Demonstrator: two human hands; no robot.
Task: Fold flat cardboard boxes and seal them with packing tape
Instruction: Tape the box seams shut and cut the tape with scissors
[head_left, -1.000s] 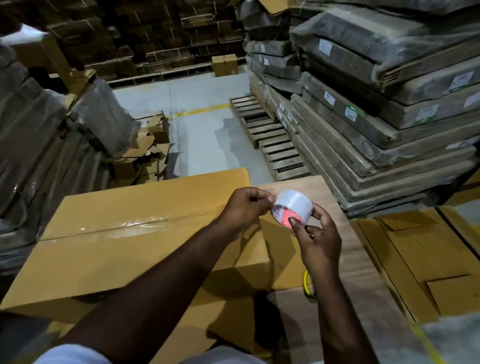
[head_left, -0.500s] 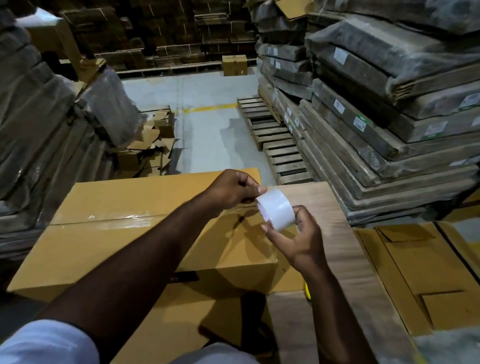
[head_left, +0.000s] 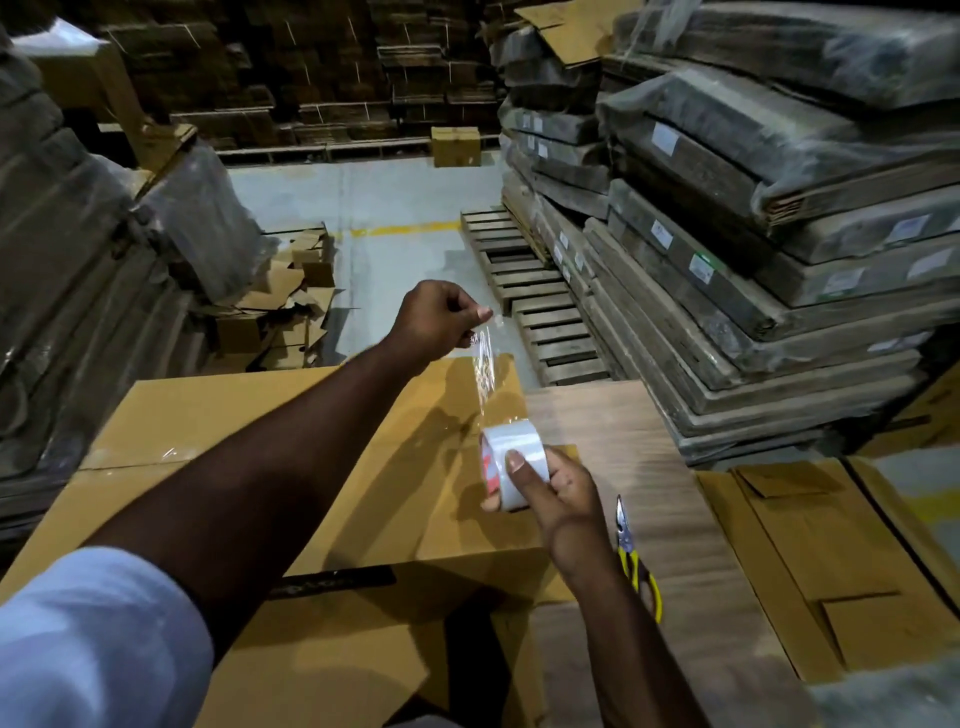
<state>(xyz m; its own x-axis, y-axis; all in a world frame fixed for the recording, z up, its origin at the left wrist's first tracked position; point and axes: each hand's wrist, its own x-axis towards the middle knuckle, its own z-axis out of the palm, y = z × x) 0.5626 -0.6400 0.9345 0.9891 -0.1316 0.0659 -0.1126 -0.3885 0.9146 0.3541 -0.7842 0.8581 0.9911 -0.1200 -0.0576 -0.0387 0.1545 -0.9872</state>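
The right hand (head_left: 553, 491) grips the roll of packing tape (head_left: 511, 462), its thumb laid flat across the white outer face and the fingers curled round the far side, so the roll sits on edge with its red-printed core showing to the left. The right forearm comes up from the bottom of the view, wrist bent slightly inward. The left hand (head_left: 439, 322) is raised above and beyond the roll, knuckles up, with fingers folded and the thumb and forefinger pinching the free end of the tape. A clear strip of tape (head_left: 485, 376) runs taut and nearly upright from that pinch down to the roll. The left arm stretches out almost straight from a pale sleeve (head_left: 98, 639) at the lower left.

The roll hangs over the right end of a folded cardboard box (head_left: 234, 421), whose top flaps are closed and carry a glossy strip of tape along their seam on the left. The box rests on a wood-grain table (head_left: 623, 431) that shows to the right of the roll. Just right of the right wrist, a pair of yellow-handled pliers (head_left: 631, 556) lies on that table. Further right of the roll lie flat cardboard sheets (head_left: 810, 540). Beyond it, a wooden pallet (head_left: 524, 280) sits on the grey floor, beside tall stacks of wrapped flat cartons (head_left: 769, 218).
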